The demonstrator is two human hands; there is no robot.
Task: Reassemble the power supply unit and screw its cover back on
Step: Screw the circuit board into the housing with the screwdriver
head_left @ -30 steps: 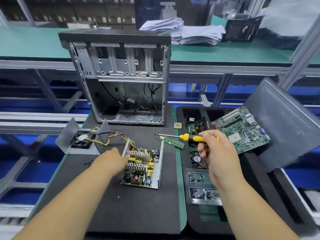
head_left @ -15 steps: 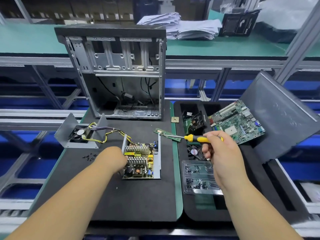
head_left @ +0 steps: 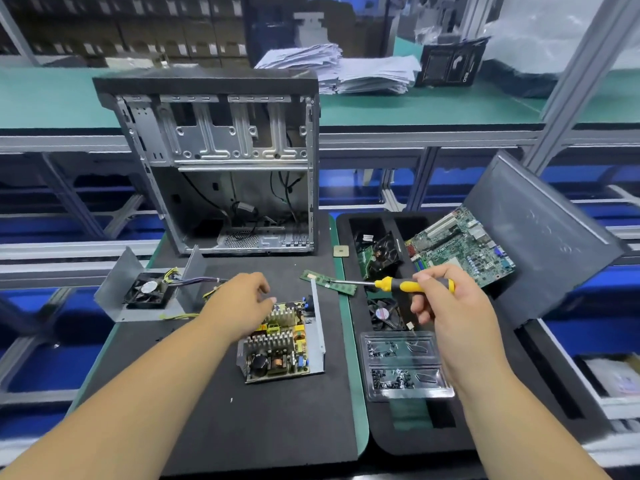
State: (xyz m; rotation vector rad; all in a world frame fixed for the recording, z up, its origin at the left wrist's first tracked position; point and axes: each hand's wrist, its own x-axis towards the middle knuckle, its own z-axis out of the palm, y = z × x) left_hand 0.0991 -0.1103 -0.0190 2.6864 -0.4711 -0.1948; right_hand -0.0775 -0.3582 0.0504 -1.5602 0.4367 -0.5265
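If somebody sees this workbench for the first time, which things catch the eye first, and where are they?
The open power supply unit, its circuit board bare, lies mid-mat under the left hand. The right hand holds a yellow screwdriver above the parts tray. Behind stands an empty computer case.

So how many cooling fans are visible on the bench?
3: one in the metal cover at left, one in the foam tray's upper compartment, one below the screwdriver shaft. More may be hidden in the tray.

Bright, even overhead light with soft, faint shadows. Wide-angle bending curves the shelving rails (head_left: 52, 244) at the edges; far background slightly soft and smeared.
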